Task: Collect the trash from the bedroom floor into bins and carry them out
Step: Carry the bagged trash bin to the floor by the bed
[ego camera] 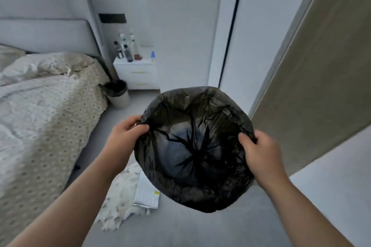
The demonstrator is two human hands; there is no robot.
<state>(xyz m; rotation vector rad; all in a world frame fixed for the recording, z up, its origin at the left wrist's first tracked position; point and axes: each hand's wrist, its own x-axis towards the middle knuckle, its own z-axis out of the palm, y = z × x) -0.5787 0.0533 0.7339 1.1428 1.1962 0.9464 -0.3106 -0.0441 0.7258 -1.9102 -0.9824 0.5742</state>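
– Head view, near end first: what's w/ the hands?
– Well apart, one each side of the bin (192, 146). Left hand (125, 132) pinches the black liner (180, 104) at the rim, right hand (259, 152) curls over the opposite edge. The mouth's tipped toward the wearer, prob. to see inside & keep it wide for loading. Looks empty; can't tell if there's a rigid tub under the plastic.
– And the trash?
– On the floor (200, 230) just below & left of it: crumpled white stuff (120, 196) w/ a flat paper packet (146, 192) touching it. The bin's held above that spot, so I'd say pickup's barely begun.
– Further back?
– Second bin (118, 94), also black-lined, stands betw. the bed (40, 106) corner & the nightstand (136, 72), bottles (126, 50) on top. Door (321, 66) at right looks open, likely the way out.
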